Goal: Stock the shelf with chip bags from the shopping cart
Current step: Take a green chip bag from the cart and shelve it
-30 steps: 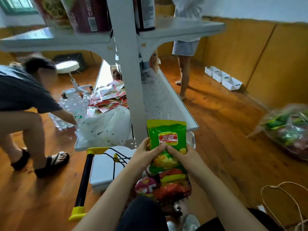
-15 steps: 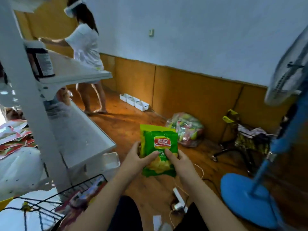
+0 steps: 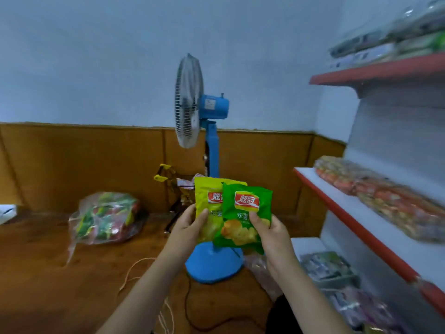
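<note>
Item: two crinkly foil chip bags, held up between blue standing fan [image 3: 202,112] and red-edged white shelf [image 3: 361,227]. Left hand [image 3: 186,229] pinches yellow bag [image 3: 208,208]; right hand [image 3: 272,233] pinches green bag [image 3: 245,213]. Neither shelved yet; placement remains. Red logo patches with white Chinese characters, unreadable.

only readable stuff is on the two chip bags: the green chip bag [image 3: 245,213] has a red logo patch with white Chinese characters and 乐薯 printed under it, same logo on the yellow chip bag [image 3: 207,208] behind, everything else too blurry.
</note>
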